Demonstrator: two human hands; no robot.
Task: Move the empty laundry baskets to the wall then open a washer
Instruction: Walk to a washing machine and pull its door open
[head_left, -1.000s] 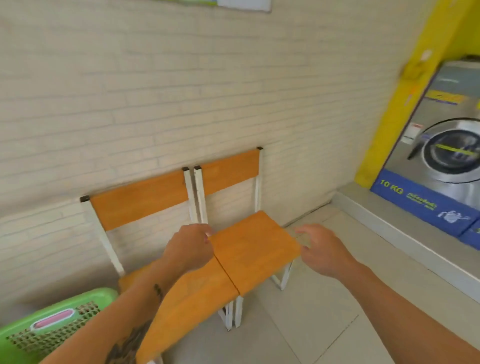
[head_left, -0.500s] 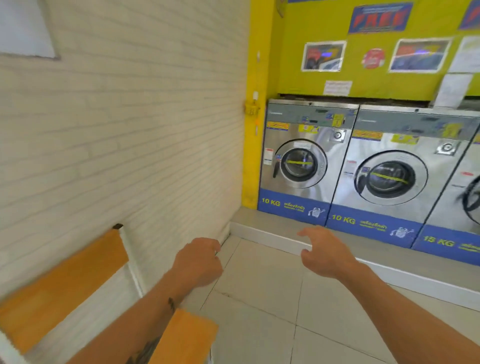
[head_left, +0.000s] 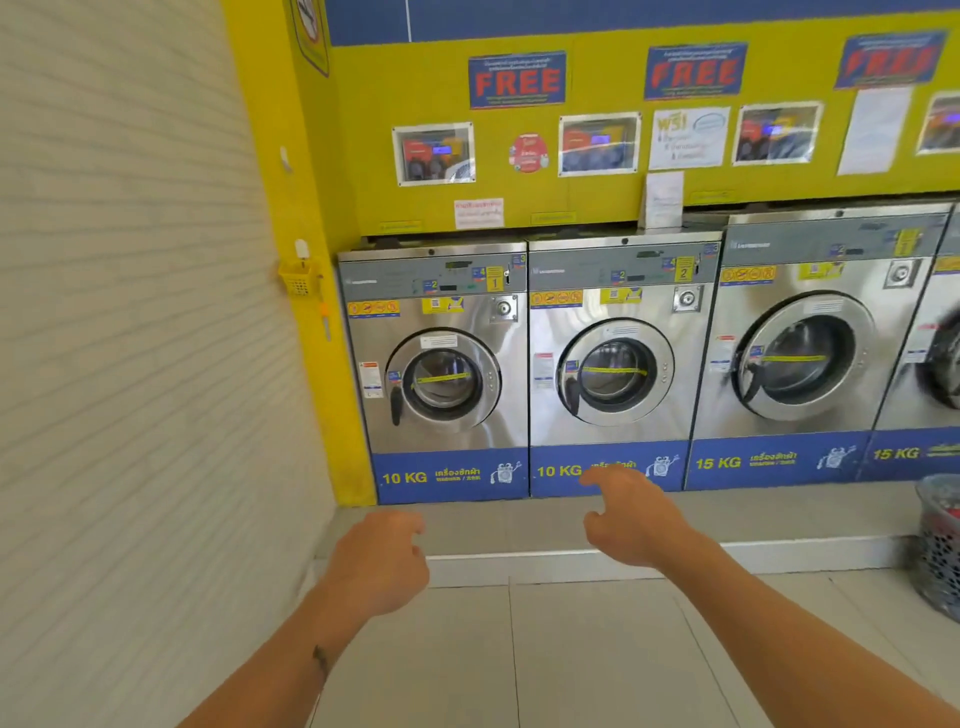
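A row of steel front-loading washers stands on a raised step against the yellow wall. The leftmost 10 KG washer (head_left: 441, 364) has its round door closed, with a black handle on the door's left side. Beside it are a second 10 KG washer (head_left: 613, 358) and a 15 KG washer (head_left: 800, 348), both closed. My left hand (head_left: 376, 561) hangs loosely curled in front of the step, holding nothing. My right hand (head_left: 631, 519) is spread with fingers pointing left, empty, below the second washer. No green laundry basket is in view.
A white brick wall (head_left: 130, 364) runs along the left. A dark mesh basket (head_left: 940, 551) with laundry sits on the floor at the right edge. The grey step (head_left: 779, 525) fronts the washers. A small yellow holder (head_left: 297, 280) hangs on the yellow pillar.
The view has swung right from the orange chairs and the green basket to face the washers, and closer to them. Both hands stay raised and empty.
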